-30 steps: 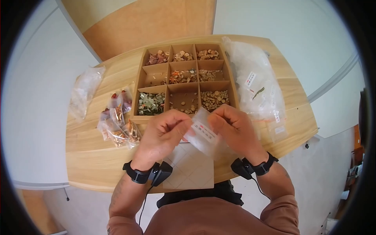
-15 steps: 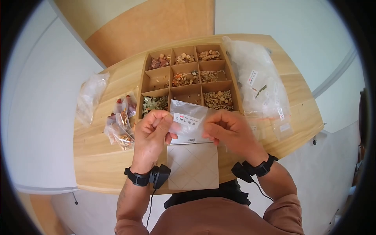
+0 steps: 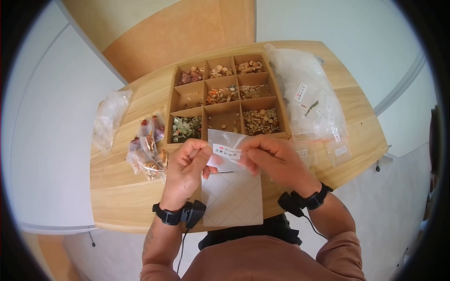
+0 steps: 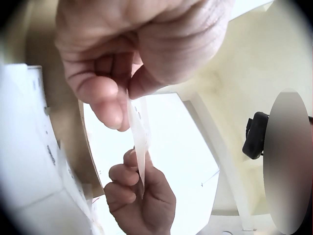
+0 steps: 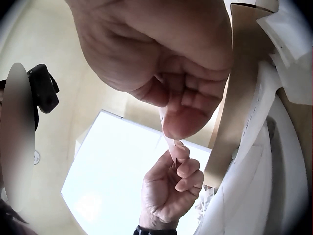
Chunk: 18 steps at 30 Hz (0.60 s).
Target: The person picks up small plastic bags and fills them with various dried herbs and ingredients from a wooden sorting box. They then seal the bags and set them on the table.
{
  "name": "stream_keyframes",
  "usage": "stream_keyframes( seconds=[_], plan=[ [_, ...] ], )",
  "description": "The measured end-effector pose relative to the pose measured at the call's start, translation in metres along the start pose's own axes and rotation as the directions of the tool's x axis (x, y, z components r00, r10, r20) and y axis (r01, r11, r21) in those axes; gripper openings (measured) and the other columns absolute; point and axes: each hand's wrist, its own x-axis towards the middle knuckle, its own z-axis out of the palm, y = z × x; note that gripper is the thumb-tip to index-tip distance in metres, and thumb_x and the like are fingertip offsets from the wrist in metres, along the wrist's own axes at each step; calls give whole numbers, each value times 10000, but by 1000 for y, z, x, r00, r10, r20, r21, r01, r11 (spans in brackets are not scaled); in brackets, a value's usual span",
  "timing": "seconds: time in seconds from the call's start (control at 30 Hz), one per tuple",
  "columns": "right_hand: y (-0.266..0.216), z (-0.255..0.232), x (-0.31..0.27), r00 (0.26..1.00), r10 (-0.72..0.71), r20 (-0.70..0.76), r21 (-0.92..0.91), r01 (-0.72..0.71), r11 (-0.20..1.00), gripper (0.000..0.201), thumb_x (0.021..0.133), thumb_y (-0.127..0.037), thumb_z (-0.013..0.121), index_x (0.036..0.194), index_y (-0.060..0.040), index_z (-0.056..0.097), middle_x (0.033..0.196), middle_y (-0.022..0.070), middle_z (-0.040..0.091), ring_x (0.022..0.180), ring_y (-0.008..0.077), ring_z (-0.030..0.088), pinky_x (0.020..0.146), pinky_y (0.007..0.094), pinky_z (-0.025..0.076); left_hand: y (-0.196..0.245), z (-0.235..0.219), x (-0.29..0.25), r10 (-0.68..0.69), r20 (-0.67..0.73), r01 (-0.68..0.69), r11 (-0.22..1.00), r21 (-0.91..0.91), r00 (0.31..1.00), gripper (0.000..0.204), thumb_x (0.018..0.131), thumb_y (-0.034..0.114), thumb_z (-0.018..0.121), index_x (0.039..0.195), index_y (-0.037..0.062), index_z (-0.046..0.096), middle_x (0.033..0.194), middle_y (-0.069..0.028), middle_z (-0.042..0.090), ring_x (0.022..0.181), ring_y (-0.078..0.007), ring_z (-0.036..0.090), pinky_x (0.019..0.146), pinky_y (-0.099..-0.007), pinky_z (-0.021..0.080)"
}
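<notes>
Both hands hold a small clear plastic bag [image 3: 222, 136] with a white printed label [image 3: 227, 151] in front of me. My left hand [image 3: 187, 166] pinches its left side between thumb and fingers, close to the label's end. At the right side, my right hand [image 3: 280, 158] pinches the bag, its fingertips by the other end of the label. The left wrist view shows the bag [image 4: 139, 134] nearly edge-on, stretched between the two hands. From the right wrist, the right thumb and fingers [image 5: 188, 120] cover most of the bag.
Beyond the hands stands a cardboard box [image 3: 284, 117] divided into compartments of dried herbs and slices. Filled small bags [image 3: 149, 152] lie to its left, near a crumpled clear bag [image 3: 111, 117]. A large plastic bag [image 3: 295, 70] lies right. A pale patterned board [image 3: 232, 201] lies nearest me.
The bag has turned from a slanted position to one with its label nearly level, then come down a little. The left hand has shifted its hold to the label's left end.
</notes>
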Motion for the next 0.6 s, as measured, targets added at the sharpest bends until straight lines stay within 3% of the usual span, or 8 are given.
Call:
stream_keyframes(
  seconds=[0.27, 0.47, 0.6],
  plan=[
    [6, 3, 0, 995, -80, 61, 33, 78, 996, 149, 985, -113, 596, 1066, 5, 636, 847, 35, 675, 726, 66, 593, 632, 230, 477, -6, -2, -3, 3, 23, -2, 999, -41, 1000, 115, 1014, 123, 563, 1054, 24, 606, 810, -70, 690, 613, -111, 622, 517, -204, 427],
    [6, 8, -4, 999, -28, -36, -143, 23, 989, 138, 975, -132, 615, 1022, -5, 644, 773, 18, 654, 693, 61, 587, 610, 235, 465, 0, 4, -8, 43, 38, -40, 996, -85, 998, 106, 1004, 118, 593, 1048, 22, 600, 801, -33, 660, 635, -64, 569, 546, -195, 422],
    [4, 6, -5, 999, -40, -13, -186, 37, 982, 174, 979, -164, 605, 1022, 0, 645, 771, 28, 655, 685, 65, 591, 608, 237, 469, -10, -1, -7, 107, 40, -106, 994, -27, 993, 100, 997, 121, 601, 1036, 30, 611, 766, -24, 651, 588, -66, 550, 518, -191, 415]
  ],
)
